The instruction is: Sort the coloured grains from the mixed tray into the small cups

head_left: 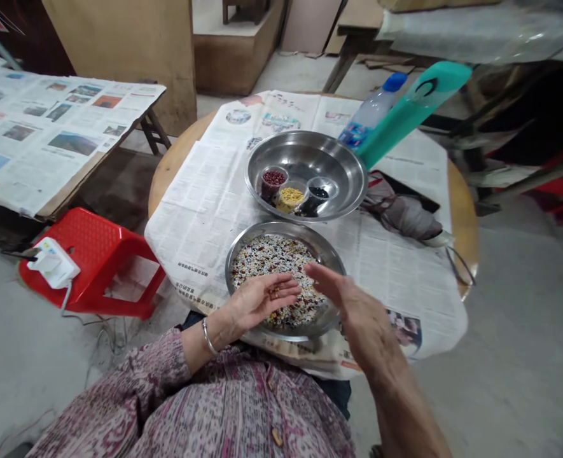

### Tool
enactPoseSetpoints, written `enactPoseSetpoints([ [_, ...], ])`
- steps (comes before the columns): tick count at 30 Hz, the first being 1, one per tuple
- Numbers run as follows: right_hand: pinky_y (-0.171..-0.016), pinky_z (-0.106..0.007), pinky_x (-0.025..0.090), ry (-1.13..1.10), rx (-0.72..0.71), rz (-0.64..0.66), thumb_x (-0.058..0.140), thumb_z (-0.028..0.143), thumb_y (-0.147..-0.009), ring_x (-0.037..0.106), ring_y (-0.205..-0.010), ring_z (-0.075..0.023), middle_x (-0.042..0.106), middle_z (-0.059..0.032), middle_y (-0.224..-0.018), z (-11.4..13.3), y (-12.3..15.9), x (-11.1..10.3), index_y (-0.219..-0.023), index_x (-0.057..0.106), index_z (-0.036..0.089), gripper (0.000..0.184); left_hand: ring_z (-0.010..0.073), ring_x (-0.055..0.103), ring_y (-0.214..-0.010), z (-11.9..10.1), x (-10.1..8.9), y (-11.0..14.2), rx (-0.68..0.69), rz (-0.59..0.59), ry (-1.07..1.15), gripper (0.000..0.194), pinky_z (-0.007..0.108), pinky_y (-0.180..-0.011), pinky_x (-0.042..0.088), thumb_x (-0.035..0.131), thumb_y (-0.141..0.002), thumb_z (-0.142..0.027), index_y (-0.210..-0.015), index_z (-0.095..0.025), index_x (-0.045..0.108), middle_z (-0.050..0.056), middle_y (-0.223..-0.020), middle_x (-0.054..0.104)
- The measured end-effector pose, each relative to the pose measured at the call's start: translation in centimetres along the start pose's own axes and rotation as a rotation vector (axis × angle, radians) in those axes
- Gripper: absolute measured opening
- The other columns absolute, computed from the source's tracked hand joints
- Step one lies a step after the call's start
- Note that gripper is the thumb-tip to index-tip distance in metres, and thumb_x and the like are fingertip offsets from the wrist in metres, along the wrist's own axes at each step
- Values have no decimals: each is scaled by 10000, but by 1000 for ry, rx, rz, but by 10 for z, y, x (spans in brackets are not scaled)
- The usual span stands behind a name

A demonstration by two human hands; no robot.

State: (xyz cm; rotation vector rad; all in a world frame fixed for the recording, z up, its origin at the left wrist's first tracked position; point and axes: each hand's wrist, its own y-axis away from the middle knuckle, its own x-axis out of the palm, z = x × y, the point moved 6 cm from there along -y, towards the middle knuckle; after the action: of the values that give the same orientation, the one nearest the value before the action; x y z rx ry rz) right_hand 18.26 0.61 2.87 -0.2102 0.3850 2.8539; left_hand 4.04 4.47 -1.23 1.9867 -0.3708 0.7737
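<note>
**Mixed beans in the near tray, a few grains cupped in the left palm**

Mixed beans (271, 257) fill the near steel tray (331, 254), which sits at the near edge of the round bench (457, 191), on newspaper (200, 210). The left hand (257, 299) lies palm up over the tray's near-left part, fingers (288, 289) loosely spread and slightly curled, with a few small grains resting in the palm. The right hand (352, 305) hovers edge-on over the tray's right side, fingers (322, 272) straight and close together, clamped on nothing that shows.

Just beyond the tray stands a steel bowl (348, 168) holding three small cups: red beans (273, 177), yellow beans (291, 194) and black beans (318, 191). A water bottle (371, 114) and a teal object (412, 108) lie at the far right; dark cloth (405, 213) lies right of the bowl. A red stool (95, 245) with a power strip (52, 262) stands on the floor to the left.

The open palm looks like the weak point: tilting it could roll the grains off onto the newspaper or lap. The tray overhangs near the bench edge, so a nudge from either wrist might tip it.
</note>
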Motion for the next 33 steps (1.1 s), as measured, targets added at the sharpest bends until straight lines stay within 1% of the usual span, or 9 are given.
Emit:
enactPoseSetpoints([
  [3,-852,-382,538,310,-132,-155,519,613,-875,684,-894,-223,728,-87,-1051,0,-3,-28,-1077,702,212,485,54,507,-617,-16,-5,9,108,9,-122,139,181,-629,424,512,-895,-129,-927,-92,641,15,-741,557],
  [5,-760,-345,535,533,-254,-117,564,528,-870,676,-785,-210,737,-72,-938,-3,-2,-30,-978,711,205,371,41,371,-522,-27,-7,15,220,30,-317,129,179,-518,310,502,-888,-144,-910,-115,626,-40,-642,443],
  [7,-760,-335,515,739,-406,-69,530,415,-908,668,-799,-208,732,-69,-918,-7,1,-22,-937,704,197,281,60,308,-501,-34,-8,20,320,33,-620,157,207,-501,260,473,-905,-178,-897,-139,625,-60,-586,371],
  [10,-793,-338,478,1030,-585,-35,489,235,-925,648,-860,-219,724,-74,-915,-13,3,-1,-938,698,182,216,92,399,-555,-39,-3,25,529,-27,-1174,237,238,-603,345,414,-946,-200,-910,-171,647,-42,-595,453],
  [13,-740,-324,439,1225,-638,16,518,130,-884,630,-819,-221,716,-58,-851,-19,0,16,-877,700,191,192,129,552,-726,-39,1,28,721,-147,-1599,239,279,-772,405,413,-974,-239,-1019,-197,644,-2,-786,631],
  [18,-710,-298,418,1200,-688,-32,545,173,-900,623,-763,-198,707,-40,-812,-18,-2,14,-866,685,186,145,160,612,-822,-31,-1,22,730,-180,-1986,254,278,-724,413,396,-989,-247,-984,-220,649,15,-900,678],
  [27,-719,-300,432,1160,-712,-66,505,178,-916,638,-788,-205,705,-51,-862,-15,4,9,-970,675,175,179,185,612,-809,-16,2,0,612,-128,-2195,211,274,-671,421,395,-957,-188,-966,-183,606,50,-920,657],
  [30,-753,-288,444,1037,-706,-42,502,214,-931,644,-812,-190,706,-54,-899,-11,10,10,-961,655,169,162,175,593,-793,-19,-1,1,620,-132,-2111,199,269,-680,409,410,-948,-184,-940,-180,609,48,-891,654],
  [33,-710,-273,438,968,-686,95,505,234,-937,633,-757,-162,693,-26,-835,-12,17,23,-852,637,197,161,154,557,-766,-31,0,14,730,-157,-1848,186,269,-716,392,436,-949,-221,-947,-184,618,38,-838,640],
])
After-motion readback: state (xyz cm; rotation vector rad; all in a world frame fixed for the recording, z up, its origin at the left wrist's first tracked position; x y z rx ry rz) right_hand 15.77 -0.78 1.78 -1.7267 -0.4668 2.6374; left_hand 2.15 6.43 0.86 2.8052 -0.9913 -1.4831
